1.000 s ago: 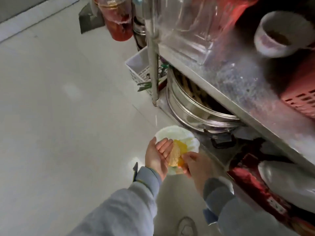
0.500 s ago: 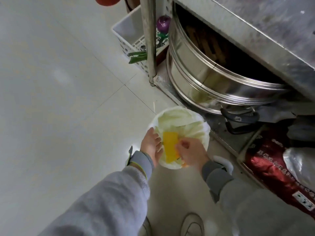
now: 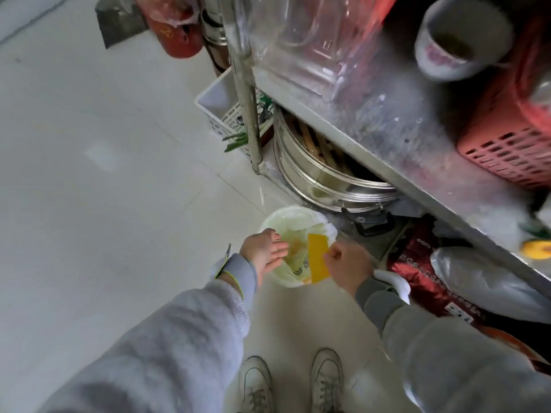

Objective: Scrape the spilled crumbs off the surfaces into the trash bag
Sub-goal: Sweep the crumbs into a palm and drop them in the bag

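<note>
Over the tiled floor (image 3: 104,189), right hand (image 3: 347,265) pinches yellow scraper (image 3: 317,257); left hand (image 3: 264,251) fingers relaxed above trash bag (image 3: 286,216).

yellow scraper (image 3: 317,257), seemingly pale-green trash bag (image 3: 286,222)

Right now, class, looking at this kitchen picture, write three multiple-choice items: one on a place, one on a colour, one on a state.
1. Where is the trash bag?
A. On the floor beside the steel steamer
B. On the shelf
C. Inside the red basket

2. What colour is the scraper?
A. Blue
B. Yellow
C. Black

3. How is the left hand?
A. Clenched in a fist
B. Gripping the scraper
C. Fingers straight over the bag

Answers: 1 A, bag stands below the shelf; 2 B, plainly yellow; 3 C, the right hand holds the scraper.
</note>
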`<state>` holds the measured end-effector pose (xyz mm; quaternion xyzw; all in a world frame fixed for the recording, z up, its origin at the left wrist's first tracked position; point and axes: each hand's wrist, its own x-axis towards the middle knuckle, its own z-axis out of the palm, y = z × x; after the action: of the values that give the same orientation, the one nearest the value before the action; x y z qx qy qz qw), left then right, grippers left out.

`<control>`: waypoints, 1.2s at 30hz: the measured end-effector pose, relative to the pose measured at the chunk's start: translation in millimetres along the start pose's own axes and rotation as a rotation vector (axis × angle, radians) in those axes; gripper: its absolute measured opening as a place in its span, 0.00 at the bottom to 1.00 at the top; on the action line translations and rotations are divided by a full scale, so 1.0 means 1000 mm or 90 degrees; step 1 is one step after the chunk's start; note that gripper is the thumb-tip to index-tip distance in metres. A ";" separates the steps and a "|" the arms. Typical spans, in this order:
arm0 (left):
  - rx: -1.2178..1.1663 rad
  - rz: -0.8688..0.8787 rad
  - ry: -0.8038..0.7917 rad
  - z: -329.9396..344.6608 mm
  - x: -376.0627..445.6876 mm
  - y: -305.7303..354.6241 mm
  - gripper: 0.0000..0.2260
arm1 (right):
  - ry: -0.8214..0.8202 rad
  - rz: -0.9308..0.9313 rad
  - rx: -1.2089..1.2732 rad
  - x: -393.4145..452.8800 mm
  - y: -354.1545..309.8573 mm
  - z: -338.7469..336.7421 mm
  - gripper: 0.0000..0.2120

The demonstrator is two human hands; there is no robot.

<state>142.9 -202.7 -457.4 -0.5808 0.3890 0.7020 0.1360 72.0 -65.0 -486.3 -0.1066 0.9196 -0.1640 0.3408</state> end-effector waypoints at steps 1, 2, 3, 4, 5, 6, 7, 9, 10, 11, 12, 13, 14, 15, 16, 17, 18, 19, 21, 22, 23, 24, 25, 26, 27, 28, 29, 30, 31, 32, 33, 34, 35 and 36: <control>0.044 0.011 -0.009 0.002 -0.020 0.009 0.16 | 0.008 -0.009 0.028 -0.013 -0.006 -0.015 0.11; 0.072 0.013 -0.015 0.005 -0.041 0.019 0.14 | 0.006 -0.019 0.054 -0.027 -0.014 -0.033 0.08; 0.104 0.019 -0.021 0.007 -0.059 0.027 0.14 | 0.003 -0.033 0.078 -0.042 -0.021 -0.048 0.07; 0.131 0.027 -0.029 0.011 -0.090 0.035 0.15 | 0.008 -0.046 0.101 -0.065 -0.028 -0.072 0.06; 0.152 0.039 -0.039 0.014 -0.117 0.043 0.16 | 0.010 -0.056 0.126 -0.085 -0.035 -0.092 0.07; 0.165 0.051 -0.052 0.019 -0.145 0.051 0.16 | 0.024 -0.060 0.163 -0.105 -0.040 -0.115 0.08; 0.165 0.061 -0.075 0.023 -0.170 0.057 0.14 | 0.039 -0.059 0.196 -0.125 -0.045 -0.137 0.11; 0.173 0.071 -0.116 0.036 -0.230 0.071 0.11 | 0.073 -0.056 0.239 -0.168 -0.051 -0.187 0.16; 0.183 0.080 -0.124 0.044 -0.256 0.077 0.10 | 0.087 -0.059 0.257 -0.188 -0.053 -0.209 0.17; 0.191 0.095 -0.128 0.053 -0.279 0.083 0.10 | 0.107 -0.061 0.264 -0.206 -0.055 -0.232 0.17; 0.205 0.107 -0.142 0.065 -0.303 0.089 0.10 | 0.123 -0.064 0.261 -0.221 -0.053 -0.255 0.16; 0.208 0.106 -0.151 0.068 -0.309 0.090 0.10 | 0.122 -0.073 0.254 -0.224 -0.054 -0.262 0.15; 0.233 0.121 -0.176 0.087 -0.336 0.095 0.12 | 0.155 -0.055 0.264 -0.244 -0.047 -0.290 0.13; 0.248 0.130 -0.197 0.104 -0.357 0.100 0.13 | 0.182 -0.037 0.271 -0.260 -0.040 -0.313 0.11; 0.261 0.146 -0.210 0.118 -0.371 0.102 0.14 | 0.197 -0.033 0.276 -0.270 -0.032 -0.329 0.10; 0.274 0.150 -0.201 0.123 -0.371 0.103 0.14 | 0.203 -0.033 0.275 -0.271 -0.030 -0.335 0.09; 0.299 0.175 -0.202 0.136 -0.381 0.105 0.13 | 0.225 -0.020 0.275 -0.278 -0.020 -0.350 0.11; 0.329 0.184 -0.199 0.150 -0.391 0.106 0.12 | 0.249 -0.004 0.276 -0.285 -0.010 -0.364 0.14; 0.363 0.240 -0.219 0.180 -0.413 0.105 0.11 | 0.301 0.027 0.298 -0.299 0.017 -0.393 0.16; 0.393 0.266 -0.229 0.201 -0.422 0.103 0.12 | 0.326 0.034 0.303 -0.306 0.034 -0.409 0.16; 0.414 0.281 -0.230 0.208 -0.426 0.103 0.12 | 0.332 0.029 0.296 -0.307 0.041 -0.414 0.15; 0.438 0.305 -0.240 0.226 -0.432 0.102 0.12 | 0.346 0.033 0.298 -0.312 0.055 -0.427 0.12; 0.464 0.322 -0.243 0.243 -0.437 0.098 0.12 | 0.361 0.043 0.302 -0.317 0.071 -0.438 0.08; 0.481 0.342 -0.241 0.260 -0.441 0.094 0.12 | 0.371 0.052 0.301 -0.320 0.087 -0.448 0.06; 0.503 0.362 -0.242 0.273 -0.443 0.091 0.11 | 0.384 0.057 0.291 -0.322 0.101 -0.457 0.05; 0.543 0.392 -0.243 0.287 -0.442 0.088 0.11 | 0.397 0.064 0.273 -0.321 0.116 -0.466 0.05; 0.600 0.428 -0.231 0.301 -0.442 0.087 0.13 | 0.413 0.069 0.254 -0.320 0.130 -0.475 0.06; 0.653 0.469 -0.209 0.316 -0.441 0.085 0.15 | 0.424 0.075 0.235 -0.316 0.145 -0.485 0.07; 0.695 0.503 -0.184 0.327 -0.442 0.084 0.15 | 0.427 0.078 0.217 -0.312 0.156 -0.494 0.08; 0.725 0.532 -0.165 0.340 -0.441 0.082 0.15 | 0.424 0.079 0.189 -0.306 0.168 -0.503 0.09; 0.764 0.555 -0.146 0.351 -0.440 0.080 0.15 | 0.412 0.078 0.152 -0.300 0.176 -0.511 0.10; 0.798 0.569 -0.130 0.360 -0.439 0.077 0.16 | 0.396 0.073 0.105 -0.292 0.184 -0.518 0.11; 0.819 0.576 -0.119 0.370 -0.436 0.074 0.17 | 0.381 0.064 0.057 -0.282 0.192 -0.525 0.12; 0.829 0.590 -0.118 0.378 -0.430 0.070 0.18 | 0.370 0.058 0.014 -0.271 0.199 -0.530 0.13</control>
<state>-46.0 129.4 -25.1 -0.1042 0.9087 0.3648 0.1741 -93.7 323.2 -21.5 -0.0104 0.9806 -0.1824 0.0714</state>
